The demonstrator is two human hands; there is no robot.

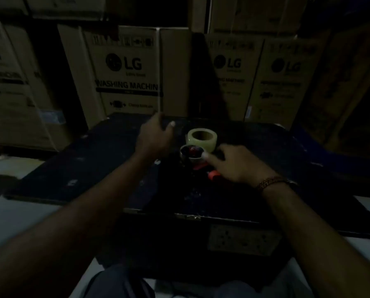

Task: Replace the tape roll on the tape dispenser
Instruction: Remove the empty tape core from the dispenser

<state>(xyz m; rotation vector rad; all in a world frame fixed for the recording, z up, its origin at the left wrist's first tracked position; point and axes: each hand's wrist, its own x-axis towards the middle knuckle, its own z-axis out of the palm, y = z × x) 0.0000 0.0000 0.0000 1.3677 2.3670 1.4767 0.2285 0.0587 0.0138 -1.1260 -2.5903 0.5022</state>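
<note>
In a dim storeroom, a person's right hand rests palm-down on a red-handled tape dispenser lying on a dark tabletop, the fingers spread loosely over its body and one fingertip touching the edge of the nearly spent roll mounted on it; whether the hand actually grips the handle cannot be told. A chain bracelet circles that wrist. The left hand hovers just left of the dispenser, fingers loosely open and holding nothing. One full roll of pale clear tape stands on its side just behind the dispenser, between the two hands and touched by neither. Two rolls and one dispenser are in view. Beyond the table stand stacked cardboard cartons, several printed with the LG logo and "WASHING MACHINE". Pale floor shows on either side.
</note>
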